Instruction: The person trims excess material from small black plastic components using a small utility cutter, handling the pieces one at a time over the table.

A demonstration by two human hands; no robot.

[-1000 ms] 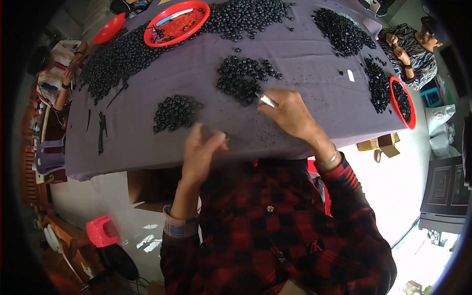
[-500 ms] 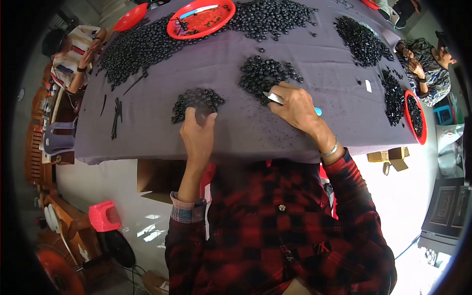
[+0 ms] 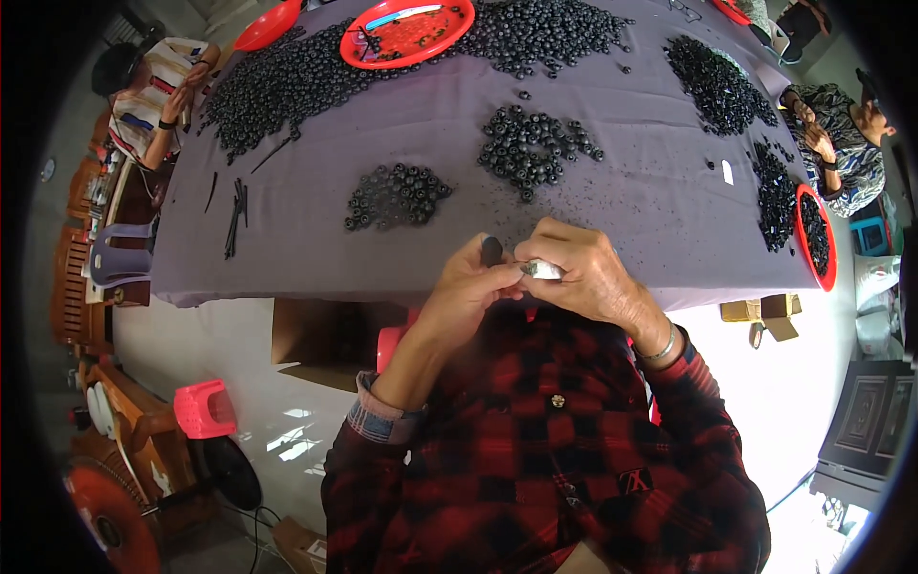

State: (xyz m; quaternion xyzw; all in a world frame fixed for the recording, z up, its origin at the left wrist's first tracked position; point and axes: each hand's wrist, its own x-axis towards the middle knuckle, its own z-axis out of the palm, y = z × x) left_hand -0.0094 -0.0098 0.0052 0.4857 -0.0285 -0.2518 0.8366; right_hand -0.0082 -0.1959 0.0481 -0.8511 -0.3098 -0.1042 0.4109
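Close to the table's front edge, my two hands meet. My left hand (image 3: pixel 461 298) pinches a small round black piece (image 3: pixel 491 251) between thumb and fingers. My right hand (image 3: pixel 591 273) is closed around a knife (image 3: pixel 546 271); its shiny blade points at the left hand's fingertips, and most of its handle is hidden in the palm. Whether the blade touches the piece I cannot tell. Beyond my hands lie a small pile of round black pieces with holes (image 3: pixel 421 196) and, farther right, a looser pile of similar pieces (image 3: pixel 526 158).
A grey cloth (image 3: pixel 316 230) covers the table. A large black heap (image 3: pixel 277 91) spreads along the back, beside a red tray (image 3: pixel 421 43) holding a blue-handled tool. Thin black strips (image 3: pixel 235 220) lie left. A red dish (image 3: pixel 816 239) stands right. Two people sit at the sides.
My left hand has left the small pile with a black piece and come right and nearer. My right hand has drawn the knife back from the other pile toward it. The view has shifted slightly.
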